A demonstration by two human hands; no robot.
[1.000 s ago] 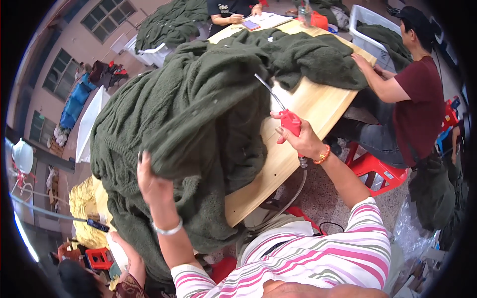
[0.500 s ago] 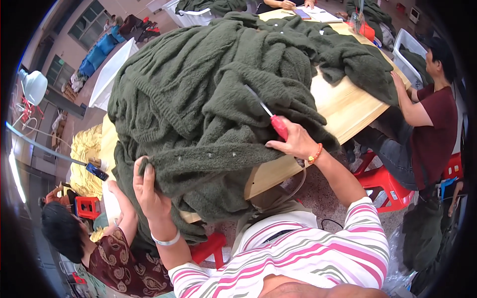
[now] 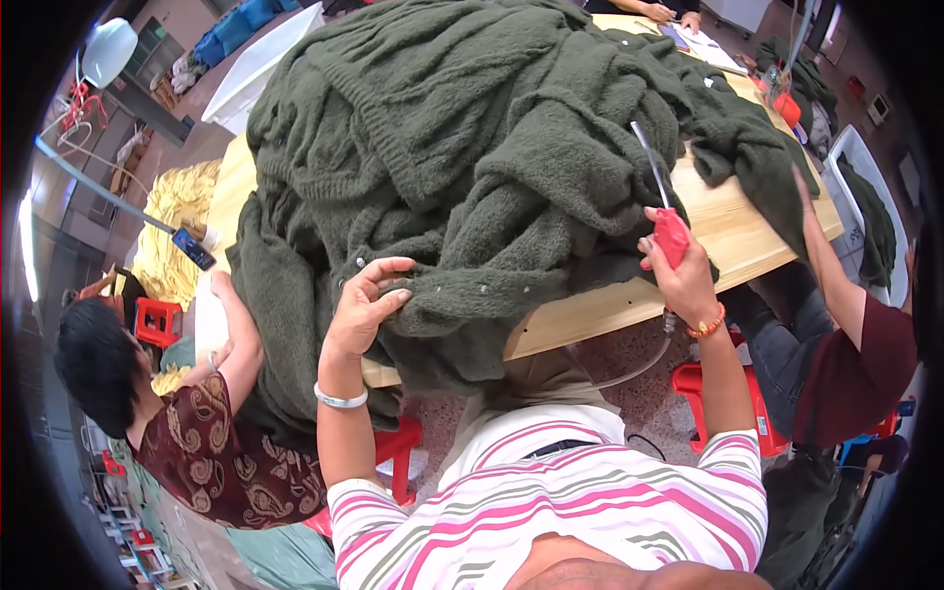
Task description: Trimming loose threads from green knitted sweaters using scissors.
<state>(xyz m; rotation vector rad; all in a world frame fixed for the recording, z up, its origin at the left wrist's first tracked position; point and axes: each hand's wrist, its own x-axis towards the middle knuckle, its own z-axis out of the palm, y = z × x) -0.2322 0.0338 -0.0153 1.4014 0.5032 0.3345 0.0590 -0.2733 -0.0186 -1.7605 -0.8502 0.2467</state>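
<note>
A large heap of dark green knit garments lies in front of me. At its near side, my left hand pinches the edge of a narrow knit band dotted with small pale spots, possibly buttons. My right hand is raised at the heap's right side, fingers wrapped round a red-handled air gun. Its thin metal nozzle points up and away from me. From the handle's lower end, a clear hose loops down past the table edge.
The heap sits on a pale wooden table. Co-workers sit to the left and right, and another person's hands are at the far end. Red stools, white bins, yellow fabric and a phone on an arm surround it.
My right hand has moved off the band, rightward, with the air gun turned more upright. My left hand has shifted right along the garment. The band, stretched before, now hangs slacker.
</note>
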